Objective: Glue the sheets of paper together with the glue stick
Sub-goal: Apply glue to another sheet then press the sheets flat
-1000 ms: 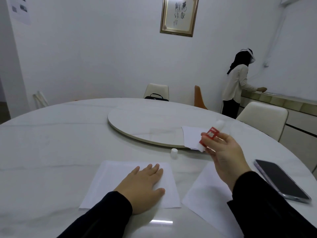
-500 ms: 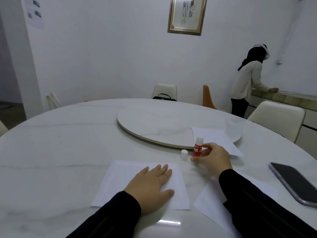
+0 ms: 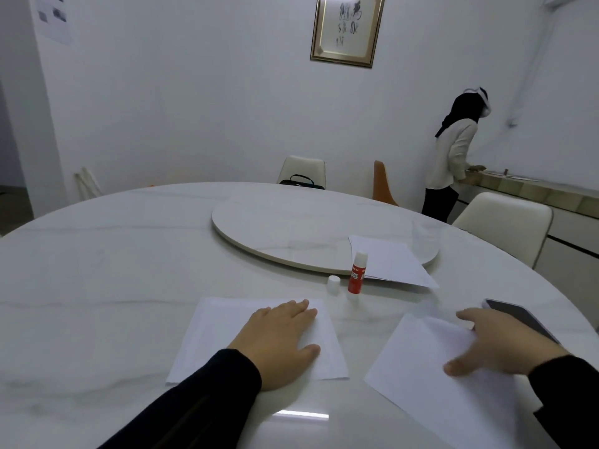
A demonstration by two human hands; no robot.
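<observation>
A red and white glue stick (image 3: 356, 276) stands upright and uncapped on the white table, with its white cap (image 3: 333, 283) just to its left. My left hand (image 3: 279, 341) lies flat, fingers spread, on a white sheet (image 3: 214, 335) in front of me. My right hand (image 3: 496, 343) rests with spread fingers on a second white sheet (image 3: 421, 377) to the right; it is blurred, and it is unclear whether the fingers pinch the sheet's edge. A small stack of white sheets (image 3: 389, 260) lies partly on the turntable behind the glue stick.
A round marble turntable (image 3: 275, 234) sits at the middle of the round table (image 3: 97, 286). A dark phone (image 3: 518, 319) lies at the right edge, beside my right hand. Chairs (image 3: 505, 222) stand around the table. A person (image 3: 453, 157) stands at a counter at the back right.
My right hand set the glue stick upright next to its cap, let go, and moved right and down onto the second sheet. My left hand stayed flat on its sheet.
</observation>
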